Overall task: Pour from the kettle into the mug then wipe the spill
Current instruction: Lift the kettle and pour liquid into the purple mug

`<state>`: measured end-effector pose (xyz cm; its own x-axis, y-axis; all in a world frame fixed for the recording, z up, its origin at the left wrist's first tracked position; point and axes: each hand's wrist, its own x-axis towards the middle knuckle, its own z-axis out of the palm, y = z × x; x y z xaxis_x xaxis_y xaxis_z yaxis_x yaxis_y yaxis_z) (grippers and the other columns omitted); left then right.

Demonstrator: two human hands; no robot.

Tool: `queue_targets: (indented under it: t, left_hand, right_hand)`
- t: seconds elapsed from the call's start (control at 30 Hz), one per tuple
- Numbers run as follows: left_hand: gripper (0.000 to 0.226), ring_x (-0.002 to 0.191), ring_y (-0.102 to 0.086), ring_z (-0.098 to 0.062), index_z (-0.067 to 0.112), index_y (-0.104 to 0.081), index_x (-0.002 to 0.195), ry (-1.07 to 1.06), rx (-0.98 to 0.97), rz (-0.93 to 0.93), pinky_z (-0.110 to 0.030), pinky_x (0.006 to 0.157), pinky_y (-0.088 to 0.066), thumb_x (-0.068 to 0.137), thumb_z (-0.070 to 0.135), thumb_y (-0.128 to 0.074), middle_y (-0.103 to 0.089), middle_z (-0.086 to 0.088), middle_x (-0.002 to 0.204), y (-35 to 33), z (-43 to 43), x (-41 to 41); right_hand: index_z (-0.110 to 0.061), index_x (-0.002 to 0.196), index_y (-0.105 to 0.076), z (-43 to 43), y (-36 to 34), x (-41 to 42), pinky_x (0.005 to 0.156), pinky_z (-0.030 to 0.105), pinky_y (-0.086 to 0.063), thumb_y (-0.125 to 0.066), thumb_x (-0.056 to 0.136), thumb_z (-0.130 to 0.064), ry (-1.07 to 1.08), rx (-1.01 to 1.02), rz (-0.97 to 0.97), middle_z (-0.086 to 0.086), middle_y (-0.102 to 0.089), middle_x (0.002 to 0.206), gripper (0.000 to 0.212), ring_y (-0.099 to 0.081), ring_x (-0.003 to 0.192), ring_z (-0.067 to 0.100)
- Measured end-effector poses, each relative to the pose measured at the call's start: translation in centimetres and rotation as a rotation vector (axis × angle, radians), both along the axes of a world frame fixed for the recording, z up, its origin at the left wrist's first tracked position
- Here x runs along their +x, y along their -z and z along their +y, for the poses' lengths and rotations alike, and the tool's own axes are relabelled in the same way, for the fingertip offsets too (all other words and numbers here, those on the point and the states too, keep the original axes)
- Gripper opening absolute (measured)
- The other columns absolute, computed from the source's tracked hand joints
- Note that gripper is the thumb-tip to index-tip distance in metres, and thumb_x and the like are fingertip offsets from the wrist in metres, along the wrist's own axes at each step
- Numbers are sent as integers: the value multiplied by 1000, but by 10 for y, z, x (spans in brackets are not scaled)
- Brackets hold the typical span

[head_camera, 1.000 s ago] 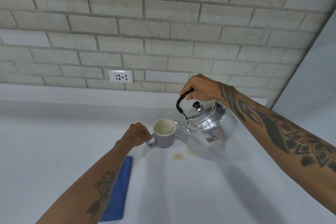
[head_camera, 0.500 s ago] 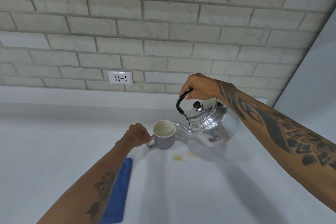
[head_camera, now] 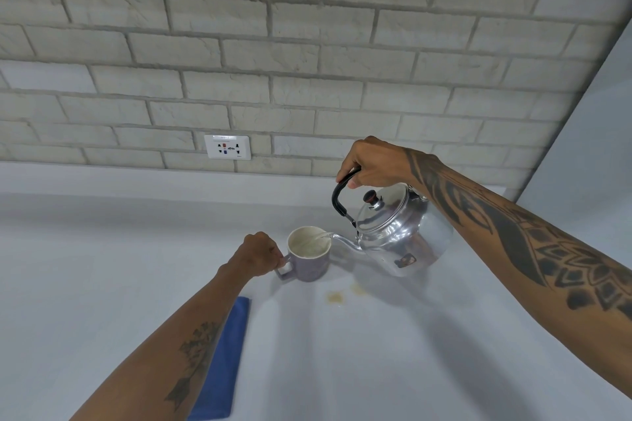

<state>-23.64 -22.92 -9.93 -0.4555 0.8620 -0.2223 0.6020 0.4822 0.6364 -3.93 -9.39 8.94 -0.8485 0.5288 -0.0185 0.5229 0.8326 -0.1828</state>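
A shiny metal kettle point(head_camera: 400, 234) with a black handle hangs tilted to the left above the white counter point(head_camera: 102, 267), its spout over the rim of a lilac mug point(head_camera: 309, 267). A thin stream runs from the spout into the mug. My right hand point(head_camera: 372, 164) grips the kettle's handle from above. My left hand point(head_camera: 258, 255) holds the mug's handle, and the mug stands on the counter. Two small yellowish spill spots point(head_camera: 337, 297) lie on the counter just in front of the mug and kettle. A folded blue cloth point(head_camera: 224, 362) lies nearer to me, partly under my left forearm.
A brick wall runs along the back of the counter, with a white power socket point(head_camera: 227, 147) low on it, left of the kettle. A plain white wall point(head_camera: 588, 154) closes off the right side.
The kettle has risen slightly and stays tilted over the mug with the stream still running. Both hands keep their holds.
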Motion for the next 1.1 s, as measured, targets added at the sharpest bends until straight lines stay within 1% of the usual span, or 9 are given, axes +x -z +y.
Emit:
queue_targets:
  t: [0.1,0.2,0.23,0.37,0.6,0.77,0.93,1.03,1.1]
  left_hand:
    - [8,88,-71,-25,14,-75,69,0,-1,5,-33,75,-58,76,15,-74,-69,-2,72,0,0,1]
    - [4,88,-71,-25,11,-77,75,0,3,10,-34,77,-58,76,13,-74,-69,-2,73,0,0,1]
    - [5,88,-71,-24,11,-77,75,1,3,15,-33,77,-58,76,14,-74,-69,-1,72,0,0,1]
    - [6,86,-71,-24,13,-77,74,-4,4,24,-33,75,-59,76,18,-76,-70,-2,73,1,-1,2]
    - [8,85,-71,-24,12,-77,75,-12,12,32,-35,77,-60,77,19,-75,-73,-6,80,3,-1,2]
    - [7,86,-70,-23,12,-77,76,-17,10,40,-36,79,-60,77,18,-75,-73,-6,82,3,0,2]
    - [7,85,-70,-23,11,-77,77,-21,2,51,-34,77,-59,77,18,-74,-74,-6,84,3,0,3]
    - [9,79,-67,-21,16,-74,69,-22,1,54,-31,73,-57,77,21,-75,-69,-1,76,2,-1,4]
    - [10,77,-66,-20,17,-73,68,-24,2,54,-31,73,-57,77,21,-75,-69,-1,76,2,-1,4]
  right_hand:
    - [-19,107,-73,-2,-2,0,72,21,-43,-72,82,-13,3,-6,-3,5,-71,109,26,-58,85,12]
    - [-18,106,-74,-2,-2,1,60,13,-37,-71,82,-12,-1,-4,-15,0,-69,97,25,-55,74,7]
    - [-20,104,-74,-1,0,-1,60,13,-37,-71,82,-13,11,6,-17,-3,-67,94,24,-54,71,5]
    - [-33,86,-72,7,12,-15,73,24,-44,-76,73,-21,99,95,5,-1,-69,97,17,-58,84,15]
    - [-36,75,-67,12,16,-15,74,23,-47,-77,72,-20,97,91,48,-10,-64,83,19,-61,82,12]
    - [-35,76,-65,10,12,-16,75,27,-48,-77,71,-21,88,107,20,-6,-63,84,19,-59,82,16]
    - [-32,75,-66,8,10,-15,72,25,-45,-77,72,-16,78,108,44,0,-67,91,19,-59,81,16]
    - [-24,89,-73,0,1,-9,74,24,-42,-74,78,-14,34,92,14,-4,-65,98,16,-55,84,13]
    - [-18,103,-74,-7,-8,-4,75,24,-41,-70,83,-13,-13,53,-49,-8,-57,94,21,-52,86,10]
